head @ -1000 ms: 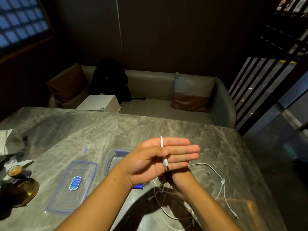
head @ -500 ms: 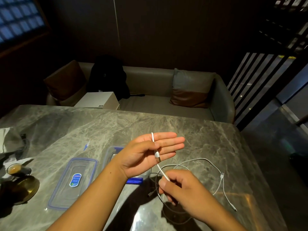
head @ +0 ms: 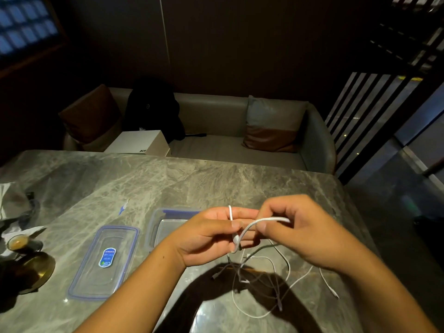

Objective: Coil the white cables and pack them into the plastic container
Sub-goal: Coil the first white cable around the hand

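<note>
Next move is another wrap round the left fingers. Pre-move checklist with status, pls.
1. Plug end pinned under the thumb of the left hand: ok.
2. Right hand pinches the white cable, which arcs across to the left fingers: ok.
3. Trailing length free of the loose cables on the table: cannot tell, they overlap in shadow.
4. Plastic container open, lid flat beside it: ok.
5. Room inside the container: cannot tell, the left hand covers part of it.
</note>
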Tool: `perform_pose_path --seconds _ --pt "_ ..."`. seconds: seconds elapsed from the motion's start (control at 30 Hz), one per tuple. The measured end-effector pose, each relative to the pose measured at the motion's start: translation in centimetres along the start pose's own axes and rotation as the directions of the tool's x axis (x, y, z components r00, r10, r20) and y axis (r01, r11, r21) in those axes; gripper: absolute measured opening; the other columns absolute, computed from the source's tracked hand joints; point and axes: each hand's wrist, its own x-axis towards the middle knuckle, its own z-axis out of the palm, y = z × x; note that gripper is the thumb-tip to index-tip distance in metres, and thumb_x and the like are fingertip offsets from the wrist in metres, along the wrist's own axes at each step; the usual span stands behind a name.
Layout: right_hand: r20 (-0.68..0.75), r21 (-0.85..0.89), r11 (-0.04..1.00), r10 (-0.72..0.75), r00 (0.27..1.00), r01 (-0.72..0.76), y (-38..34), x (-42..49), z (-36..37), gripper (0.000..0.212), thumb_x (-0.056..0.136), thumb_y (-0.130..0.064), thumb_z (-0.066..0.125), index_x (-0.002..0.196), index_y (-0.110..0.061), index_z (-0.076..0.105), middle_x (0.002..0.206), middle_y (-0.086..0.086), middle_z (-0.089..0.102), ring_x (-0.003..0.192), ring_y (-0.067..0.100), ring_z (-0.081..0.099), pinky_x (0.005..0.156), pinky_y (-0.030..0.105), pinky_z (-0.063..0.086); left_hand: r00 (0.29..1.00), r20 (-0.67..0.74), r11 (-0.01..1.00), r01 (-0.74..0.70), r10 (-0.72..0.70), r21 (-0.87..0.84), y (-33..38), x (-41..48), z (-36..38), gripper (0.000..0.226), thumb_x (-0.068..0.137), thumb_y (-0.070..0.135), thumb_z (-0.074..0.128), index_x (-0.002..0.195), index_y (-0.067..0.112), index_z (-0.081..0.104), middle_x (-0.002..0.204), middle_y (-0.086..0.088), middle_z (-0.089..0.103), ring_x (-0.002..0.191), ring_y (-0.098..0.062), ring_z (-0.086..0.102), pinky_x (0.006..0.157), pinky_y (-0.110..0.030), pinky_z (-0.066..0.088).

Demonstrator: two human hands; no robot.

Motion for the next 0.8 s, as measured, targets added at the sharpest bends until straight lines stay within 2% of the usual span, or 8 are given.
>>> perform_pose_path --seconds 0.07,0.2,0.33,0.4,0.53,0.67,0.8 --pt "-0.042 -0.004 0.999 -0.04 0.998 0.04 -0.3 0.5 -1.3 0.015 0.084 -0.018 0.068 0.07 -0.015 0.069 0.066 0.008 0.066 0.061 0.015 0.057 0.059 0.033 0.046 0.998 0.056 0.998 0.023 -0.02 -0.055 -0.2 -0.1 0.2 0.048 0.093 -0.001 0.046 0.14 -0.011 0.041 0.133 -0.028 0.055 0.122 -0.037 0.057 0.113 -0.049 0.036" --pt "-0.109 -0.012 0.994 -0.108 0.988 0.107 -0.3 1.6 -2.9 0.015 0.086 -0.02 0.069 0.073 -0.013 0.072 0.069 0.014 0.064 0.062 0.013 0.055 0.06 0.024 0.045 0.991 0.132 0.997 0.038 -0.03 -0.064 -0.2 -0.2 0.7 0.047 0.095 -0.004 0.038 0.142 -0.011 0.037 0.143 -0.034 0.044 0.134 -0.045 0.045 0.114 -0.047 0.036" --pt "-0.1 0.043 0.993 -0.108 0.989 0.113 0.1 2.6 -2.6 0.018 0.092 -0.009 0.066 0.074 -0.011 0.071 0.056 -0.006 0.056 0.053 0.0 0.046 0.054 0.013 0.038 0.984 0.173 0.999 0.044 -0.044 0.005 0.0 0.0 1.1 0.048 0.096 -0.001 0.039 0.143 -0.009 0.036 0.147 -0.035 0.038 0.138 -0.046 0.037 0.117 -0.049 0.03" --pt "-0.114 0.065 0.991 -0.11 0.987 0.118 0.1 3.0 -2.4 0.02 0.092 -0.007 0.065 0.074 -0.014 0.07 0.056 -0.011 0.057 0.051 0.0 0.047 0.053 0.01 0.037 0.98 0.193 0.999 0.042 -0.045 0.022 0.1 0.1 1.3 0.049 0.097 -0.001 0.037 0.144 -0.01 0.034 0.148 -0.035 0.035 0.139 -0.048 0.035 0.118 -0.051 0.026" --pt "-0.153 0.128 0.985 -0.093 0.984 0.113 0.4 3.5 -2.3 0.022 0.093 -0.005 0.064 0.075 -0.014 0.071 0.055 -0.012 0.057 0.049 -0.001 0.047 0.051 0.009 0.036 0.968 0.247 0.999 0.037 -0.045 0.035 0.3 0.2 1.6 0.049 0.097 -0.001 0.034 0.145 -0.011 0.031 0.149 -0.036 0.033 0.14 -0.05 0.032 0.119 -0.054 0.021" --pt "-0.154 0.175 0.979 -0.079 0.985 0.106 0.9 3.9 -1.8 0.018 0.089 -0.019 0.065 0.073 -0.02 0.072 0.055 -0.01 0.052 0.05 0.003 0.04 0.049 0.015 0.034 0.957 0.28 0.996 0.053 -0.071 0.073 0.5 0.3 2.2 0.048 0.097 -0.001 0.035 0.144 -0.01 0.034 0.148 -0.036 0.035 0.139 -0.048 0.034 0.119 -0.054 0.022" --pt "-0.179 0.156 0.98 -0.093 0.979 0.121 0.9 4.5 -1.2 0.021 0.094 -0.015 0.064 0.075 -0.018 0.071 0.056 -0.009 0.051 0.051 0.004 0.041 0.05 0.016 0.035 0.956 0.286 0.996 0.045 -0.065 0.076 0.6 0.5 2.8 0.046 0.097 -0.003 0.032 0.142 -0.009 0.037 0.146 -0.035 0.039 0.136 -0.045 0.041 0.117 -0.051 0.028"
